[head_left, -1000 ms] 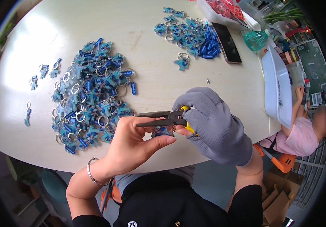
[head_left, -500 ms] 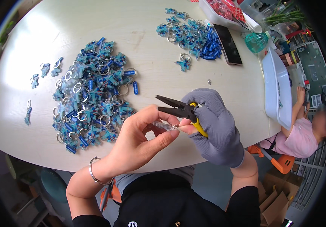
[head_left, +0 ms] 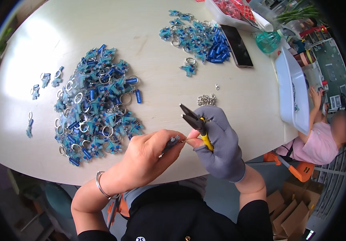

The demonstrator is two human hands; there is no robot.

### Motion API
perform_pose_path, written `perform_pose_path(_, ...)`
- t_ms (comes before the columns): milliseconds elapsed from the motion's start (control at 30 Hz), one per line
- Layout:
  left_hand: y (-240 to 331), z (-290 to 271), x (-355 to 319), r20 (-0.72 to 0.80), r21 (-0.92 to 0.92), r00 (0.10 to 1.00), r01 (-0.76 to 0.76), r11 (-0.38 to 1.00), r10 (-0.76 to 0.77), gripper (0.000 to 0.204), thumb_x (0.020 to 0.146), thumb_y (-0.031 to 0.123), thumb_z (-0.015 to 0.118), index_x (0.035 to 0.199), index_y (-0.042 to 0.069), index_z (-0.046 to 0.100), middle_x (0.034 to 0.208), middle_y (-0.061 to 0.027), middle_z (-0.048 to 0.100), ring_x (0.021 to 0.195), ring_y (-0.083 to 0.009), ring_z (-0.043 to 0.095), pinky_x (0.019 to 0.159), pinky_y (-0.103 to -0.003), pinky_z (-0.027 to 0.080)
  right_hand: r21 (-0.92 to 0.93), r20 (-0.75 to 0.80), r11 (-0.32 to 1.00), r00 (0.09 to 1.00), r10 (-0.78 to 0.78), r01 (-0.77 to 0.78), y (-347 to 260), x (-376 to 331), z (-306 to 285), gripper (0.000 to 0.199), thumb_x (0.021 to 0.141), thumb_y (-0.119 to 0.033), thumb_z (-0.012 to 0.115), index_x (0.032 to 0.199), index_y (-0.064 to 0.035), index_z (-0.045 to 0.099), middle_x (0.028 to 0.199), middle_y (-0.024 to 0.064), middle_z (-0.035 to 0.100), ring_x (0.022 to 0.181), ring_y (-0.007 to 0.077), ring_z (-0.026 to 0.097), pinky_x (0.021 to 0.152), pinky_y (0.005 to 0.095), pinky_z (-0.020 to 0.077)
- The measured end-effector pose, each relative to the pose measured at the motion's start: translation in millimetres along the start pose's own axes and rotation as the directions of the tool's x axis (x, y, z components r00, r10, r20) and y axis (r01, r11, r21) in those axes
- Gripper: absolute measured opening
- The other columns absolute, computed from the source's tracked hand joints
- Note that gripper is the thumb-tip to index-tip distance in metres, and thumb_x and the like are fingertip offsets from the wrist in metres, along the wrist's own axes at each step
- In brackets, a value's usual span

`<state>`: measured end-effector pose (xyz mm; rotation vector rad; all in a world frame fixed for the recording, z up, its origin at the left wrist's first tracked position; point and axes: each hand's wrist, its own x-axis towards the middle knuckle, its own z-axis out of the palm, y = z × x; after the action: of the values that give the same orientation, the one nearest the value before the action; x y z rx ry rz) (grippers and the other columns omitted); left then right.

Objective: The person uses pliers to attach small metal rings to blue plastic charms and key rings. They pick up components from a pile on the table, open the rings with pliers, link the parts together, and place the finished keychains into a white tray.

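Note:
My bare left hand (head_left: 151,154) is closed, pinching a keychain (head_left: 173,141) whose metal end points right; much of it is hidden by the fingers. My right hand (head_left: 223,146), in a grey glove with bare fingertips, is wrapped round pliers (head_left: 197,123) with black jaws and yellow handles. The jaws are slightly parted, with nothing between them. Its bare thumb and finger also pinch at the metal end, beside the left fingertips. Left of my hands lies a big heap of blue plane-shaped keychains (head_left: 94,110). Small metal links (head_left: 206,99) lie just beyond the glove.
Farther off are a smaller keychain pile (head_left: 189,36), blue tags (head_left: 220,50) and a dark phone (head_left: 237,46). Several loose keychains (head_left: 45,79) lie at the left. A pale blue bin (head_left: 287,86) stands at the right edge, near a seated person in pink (head_left: 317,142).
The plier jaws have come closer together and tilted upward. My right hand has drawn slightly left and down, uncovering the metal links. The left fingers have curled farther over the keychain.

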<state>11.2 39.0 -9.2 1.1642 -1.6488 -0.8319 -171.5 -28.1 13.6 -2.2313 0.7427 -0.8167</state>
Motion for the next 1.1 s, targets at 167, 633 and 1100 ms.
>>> perform_pose_path(167,-3.6,4.3,-1.2,0.118,-0.046,0.986,0.122,0.991,-0.116,0.014,0.086,0.001,0.064,0.098,-0.001,0.057,0.073,-0.0104,0.064,0.060,-0.0198,0.066,0.053,-0.029,0.049,0.087,0.025,0.992,0.995,0.093,-0.095,5.4,-12.9,-2.2,0.013,0.078,0.002,0.069,0.088,0.0027,0.061,0.103,0.0144,0.054,0.088,0.0281,0.058,0.074,0.0335,0.0483)
perform_pose_path(633,-1.0,1.4,7.7,0.191,-0.248,0.891,0.449,0.859,-0.411,0.010,0.092,0.004,0.059,0.097,-0.005,0.057,0.077,-0.0080,0.066,0.069,-0.0123,0.067,0.063,-0.024,0.055,-0.463,0.045,0.868,0.974,0.224,-0.178,71.1,2.4,-41.5,0.016,0.071,-0.007,0.074,0.080,-0.0007,0.063,0.094,0.0104,0.058,0.093,0.0295,0.053,0.079,0.0396,0.0448)
perform_pose_path(1100,-4.1,1.2,9.5,0.164,-0.251,0.884,0.467,0.848,-0.438,0.011,0.091,0.004,0.059,0.097,-0.005,0.058,0.076,-0.0074,0.065,0.068,-0.0116,0.066,0.062,-0.024,0.053,-0.714,-0.218,0.670,0.974,0.063,-0.203,135.0,96.9,-37.4,0.022,0.073,-0.020,0.075,0.084,-0.0033,0.065,0.100,0.0099,0.057,0.096,0.0287,0.054,0.081,0.0402,0.0448)
